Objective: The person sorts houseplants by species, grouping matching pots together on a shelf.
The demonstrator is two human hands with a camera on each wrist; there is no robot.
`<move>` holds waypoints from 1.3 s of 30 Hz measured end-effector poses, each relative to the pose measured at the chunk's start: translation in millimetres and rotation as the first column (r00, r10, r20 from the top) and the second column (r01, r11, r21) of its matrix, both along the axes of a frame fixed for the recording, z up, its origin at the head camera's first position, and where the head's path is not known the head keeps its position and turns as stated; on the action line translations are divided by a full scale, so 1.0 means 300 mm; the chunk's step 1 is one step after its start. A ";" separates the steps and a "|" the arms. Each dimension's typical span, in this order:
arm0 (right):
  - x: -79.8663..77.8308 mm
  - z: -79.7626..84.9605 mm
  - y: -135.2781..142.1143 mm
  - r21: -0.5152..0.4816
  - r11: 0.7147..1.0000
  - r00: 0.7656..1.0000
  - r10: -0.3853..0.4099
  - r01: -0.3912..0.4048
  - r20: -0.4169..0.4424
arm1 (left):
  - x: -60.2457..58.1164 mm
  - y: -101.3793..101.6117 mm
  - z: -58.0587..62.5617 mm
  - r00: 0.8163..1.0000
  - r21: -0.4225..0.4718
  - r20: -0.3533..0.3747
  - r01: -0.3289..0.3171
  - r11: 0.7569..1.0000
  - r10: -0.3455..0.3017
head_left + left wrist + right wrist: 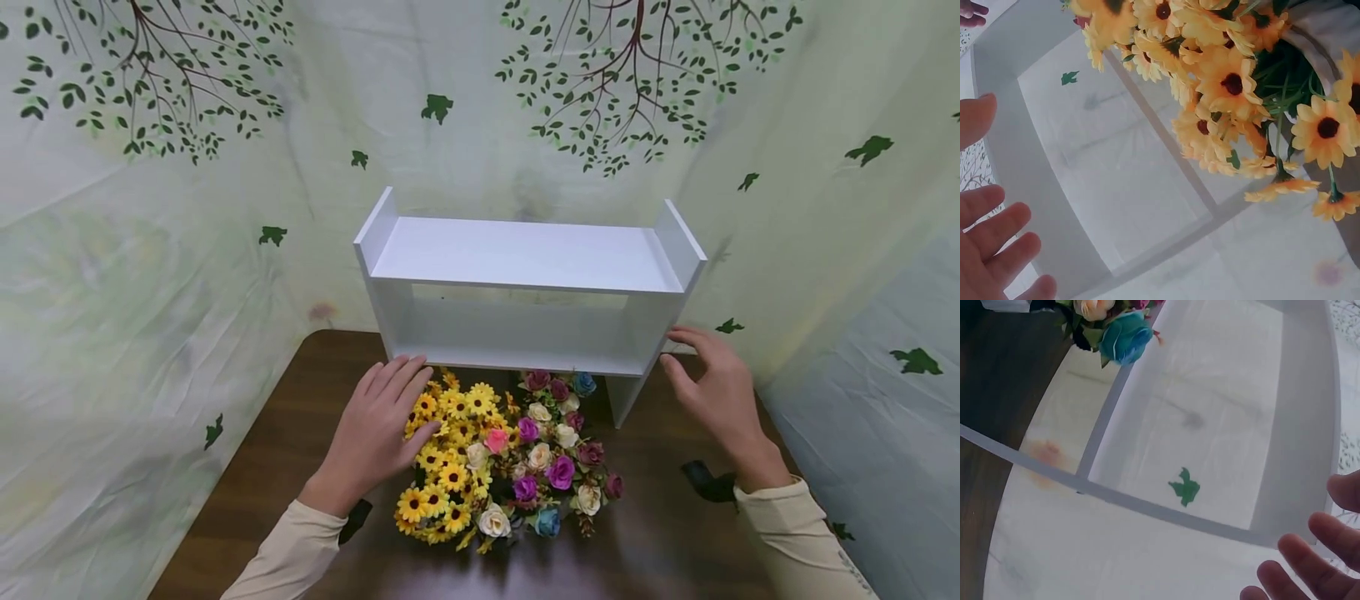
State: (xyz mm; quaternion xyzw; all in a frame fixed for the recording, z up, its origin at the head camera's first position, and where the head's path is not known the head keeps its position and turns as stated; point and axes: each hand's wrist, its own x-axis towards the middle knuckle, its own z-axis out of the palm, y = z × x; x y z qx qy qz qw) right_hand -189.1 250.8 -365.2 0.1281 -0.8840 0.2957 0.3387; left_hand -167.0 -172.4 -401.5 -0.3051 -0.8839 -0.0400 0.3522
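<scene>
A white two-tier shelf [525, 254] stands upright at the back of the brown table. My left hand [378, 429], fingers straight, is by the shelf's lower left corner and overlaps its edge in the head view. At the other side, the fingertips of my right hand [716, 387] are right at the right side panel [651, 333], thumb apart from the fingers. Yellow daisy-like flowers [452, 475] sit just right of my left hand, with a bunch of mixed roses [560, 472] beside them. The flowers hide part of the shelf's foot.
Behind the shelf hangs a pale cloth backdrop [465, 158] printed with branches and green leaves. It also runs down both sides of the brown table [255, 467]. Black straps [708, 483] show at the wrists.
</scene>
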 end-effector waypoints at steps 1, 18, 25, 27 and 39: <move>-0.001 0.001 0.004 -0.004 1.000 1.000 -0.012 0.012 0.008 | 0.002 -0.002 -0.001 1.000 0.007 0.002 0.003 1.000 -0.003; -0.169 0.061 0.052 -0.190 0.980 0.893 0.037 0.054 0.448 | 0.140 -0.121 -0.256 0.989 0.417 0.143 -0.084 0.905 0.026; -0.224 0.026 0.033 -0.184 0.983 0.925 0.076 -0.006 0.372 | 0.225 -0.106 -0.448 0.951 0.430 0.299 -0.202 0.880 0.072; -0.232 0.013 0.029 -0.170 0.985 0.944 0.043 0.014 0.326 | 0.238 -0.092 -0.481 0.923 0.417 0.381 -0.224 0.881 0.054; -0.267 -0.031 0.006 -0.104 0.984 0.964 -0.114 0.142 0.241 | 0.249 -0.022 -0.559 0.612 0.458 0.781 -0.421 0.783 -0.127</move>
